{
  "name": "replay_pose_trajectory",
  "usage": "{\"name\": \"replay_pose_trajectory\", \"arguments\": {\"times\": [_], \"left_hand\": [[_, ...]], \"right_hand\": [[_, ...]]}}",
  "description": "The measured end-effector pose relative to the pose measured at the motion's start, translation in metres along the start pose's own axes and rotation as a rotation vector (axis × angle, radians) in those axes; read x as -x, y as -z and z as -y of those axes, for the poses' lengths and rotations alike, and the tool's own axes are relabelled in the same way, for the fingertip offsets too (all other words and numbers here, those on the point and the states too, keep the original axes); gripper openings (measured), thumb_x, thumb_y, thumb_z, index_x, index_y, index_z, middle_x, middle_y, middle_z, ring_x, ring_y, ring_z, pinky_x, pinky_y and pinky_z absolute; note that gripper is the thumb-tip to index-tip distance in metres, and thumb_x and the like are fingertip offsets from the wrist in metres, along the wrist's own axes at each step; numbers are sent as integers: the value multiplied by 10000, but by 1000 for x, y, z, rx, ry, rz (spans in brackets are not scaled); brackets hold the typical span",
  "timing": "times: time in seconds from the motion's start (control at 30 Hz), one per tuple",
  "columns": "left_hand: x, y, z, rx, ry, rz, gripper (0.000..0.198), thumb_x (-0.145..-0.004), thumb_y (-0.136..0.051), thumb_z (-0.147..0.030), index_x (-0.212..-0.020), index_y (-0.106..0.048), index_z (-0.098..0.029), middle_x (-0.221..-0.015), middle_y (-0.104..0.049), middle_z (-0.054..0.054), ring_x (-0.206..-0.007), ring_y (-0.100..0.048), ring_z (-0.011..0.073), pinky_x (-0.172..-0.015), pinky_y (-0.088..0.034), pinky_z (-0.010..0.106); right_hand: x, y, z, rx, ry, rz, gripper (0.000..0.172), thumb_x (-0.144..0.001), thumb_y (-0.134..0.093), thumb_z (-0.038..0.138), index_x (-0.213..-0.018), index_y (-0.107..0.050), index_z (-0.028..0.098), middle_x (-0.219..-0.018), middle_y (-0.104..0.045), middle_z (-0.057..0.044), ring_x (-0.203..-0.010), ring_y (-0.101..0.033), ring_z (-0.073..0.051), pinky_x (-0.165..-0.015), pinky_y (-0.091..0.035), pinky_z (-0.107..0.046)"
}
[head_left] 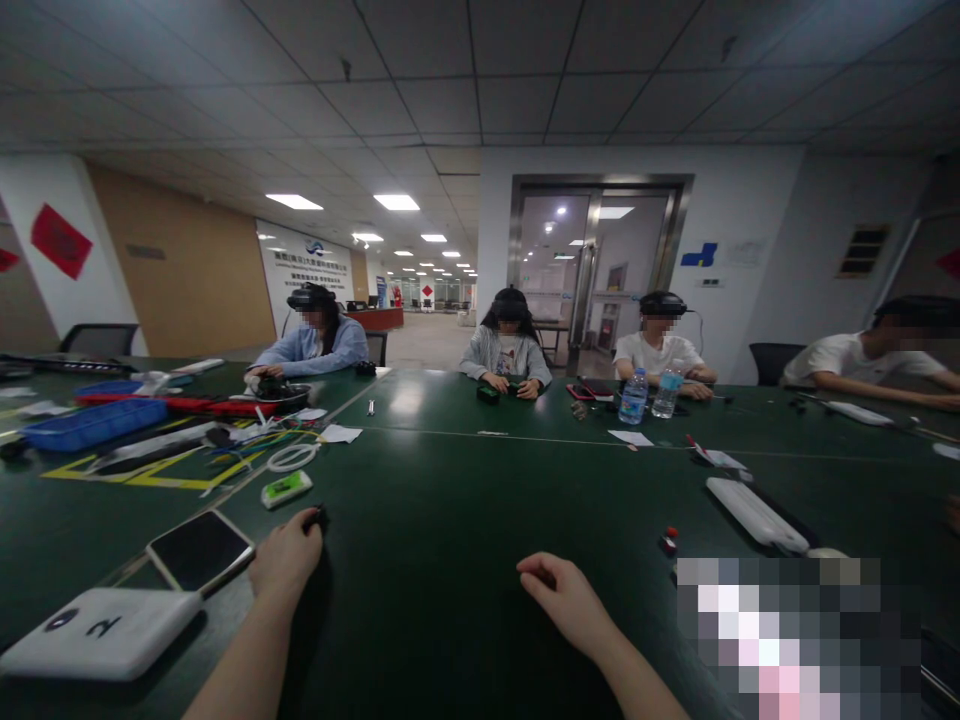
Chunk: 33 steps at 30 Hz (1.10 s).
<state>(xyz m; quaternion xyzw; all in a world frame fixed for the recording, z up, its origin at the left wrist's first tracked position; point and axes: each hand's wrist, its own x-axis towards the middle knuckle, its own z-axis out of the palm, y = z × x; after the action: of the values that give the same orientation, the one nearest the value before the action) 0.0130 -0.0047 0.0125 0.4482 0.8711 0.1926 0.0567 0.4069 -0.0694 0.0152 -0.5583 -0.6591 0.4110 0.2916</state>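
Note:
My left hand (287, 555) is closed, with a small dark object (319, 516) at its fingertips, too small and dim to name. Beside that hand lies a phone (202, 550) with a dark screen. A green-and-white packet (286, 489) lies just beyond the fingers. My right hand (564, 598) hovers over or rests on the green table (435, 610); I cannot tell which. Its fingers are loosely curled, slightly apart from the thumb, and nothing shows in them. A white box-like device (101, 632) with a dark mark sits left of my left forearm.
Blue trays (97, 424), cables and a coiled white cord (292, 458) occupy the left. Two water bottles (634, 398) stand ahead on the right. A white power bank-like object (756, 514) and a small red-and-dark item (669, 541) lie right. Several people with headgear sit opposite.

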Motion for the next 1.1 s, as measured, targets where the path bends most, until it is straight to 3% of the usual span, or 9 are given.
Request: {"name": "replay_pose_trajectory", "arguments": {"times": [1.1], "left_hand": [[0,1,0,7,3,-4,456,-796,-382,-366,-1213,-547,-288,-1165,-599,123,-1054,-553,338,-776,-462,433]], "right_hand": [[-1,0,0,0,-4,13,243,-826,-521,334,-1015,-628,226,-987,-635,-20,-933,-594,-194,-807,-454,-305]]}}
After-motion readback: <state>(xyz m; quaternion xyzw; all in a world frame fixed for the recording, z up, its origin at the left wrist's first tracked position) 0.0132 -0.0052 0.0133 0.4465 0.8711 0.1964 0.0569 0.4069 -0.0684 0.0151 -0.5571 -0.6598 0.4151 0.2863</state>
